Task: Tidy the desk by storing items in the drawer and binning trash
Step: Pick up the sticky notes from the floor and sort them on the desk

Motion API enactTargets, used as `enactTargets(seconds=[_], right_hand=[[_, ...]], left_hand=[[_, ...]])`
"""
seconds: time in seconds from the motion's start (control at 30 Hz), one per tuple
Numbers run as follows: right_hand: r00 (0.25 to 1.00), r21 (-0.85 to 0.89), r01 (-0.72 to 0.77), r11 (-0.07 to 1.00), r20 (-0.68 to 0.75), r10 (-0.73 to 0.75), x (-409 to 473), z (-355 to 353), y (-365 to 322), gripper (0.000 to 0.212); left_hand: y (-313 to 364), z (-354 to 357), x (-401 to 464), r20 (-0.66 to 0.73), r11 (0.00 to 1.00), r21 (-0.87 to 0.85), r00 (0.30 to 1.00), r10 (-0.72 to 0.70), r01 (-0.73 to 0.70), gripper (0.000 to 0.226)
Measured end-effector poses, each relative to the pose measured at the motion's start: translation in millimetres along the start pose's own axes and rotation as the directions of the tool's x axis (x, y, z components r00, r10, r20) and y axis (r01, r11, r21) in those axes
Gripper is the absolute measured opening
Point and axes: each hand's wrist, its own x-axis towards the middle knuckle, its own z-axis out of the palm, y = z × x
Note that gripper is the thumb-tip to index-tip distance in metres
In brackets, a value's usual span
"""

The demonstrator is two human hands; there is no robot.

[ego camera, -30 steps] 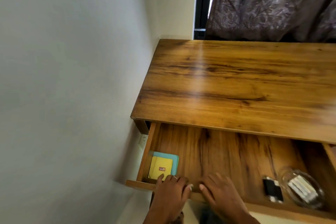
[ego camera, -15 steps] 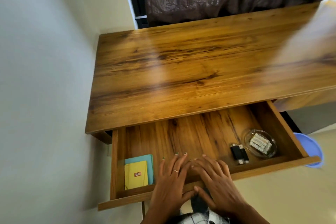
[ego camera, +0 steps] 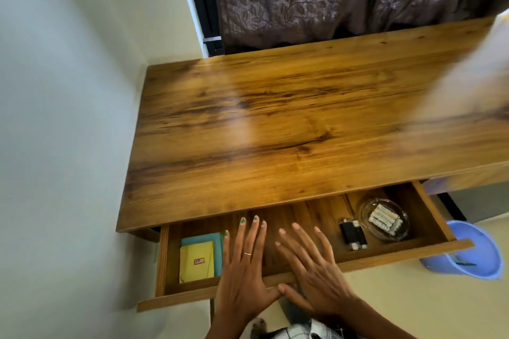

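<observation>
Open wooden drawer (ego camera: 407, 252) holds yellow notebook (ego camera: 196, 261) at left end, glass dish of batteries (ego camera: 384, 219) at right. Left hand (ego camera: 242, 270) and right hand (ego camera: 314, 270) spread flat, empty, on front rail. Desk top (ego camera: 275, 129) bare. Judged: closing step; next, even push inward.

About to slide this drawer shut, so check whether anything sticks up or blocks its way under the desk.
Nothing visible blocks it. The notepads, the black lighters and the glass dish all sit low inside the drawer, below the desk edge. Both hands, left hand and right hand, rest flat over its front edge.
</observation>
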Motion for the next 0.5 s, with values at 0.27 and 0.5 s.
enactTargets(seconds=[0.27, 0.5], right_hand=[[0.999, -0.007, -0.031, 1.0, 0.017, 0.031, 66, -12, 33, 0.088], [0.999, -0.046, 0.003, 0.999, -0.04, -0.004, 98, -6, 54, 0.084]], left_hand=[[-22, -9, 60, -0.077, 0.994, 0.101, 0.997, -0.024, 0.032, 0.115], [-31, -4, 83, -0.271, 0.999, 0.026, 0.962, -0.018, 0.026, 0.09]])
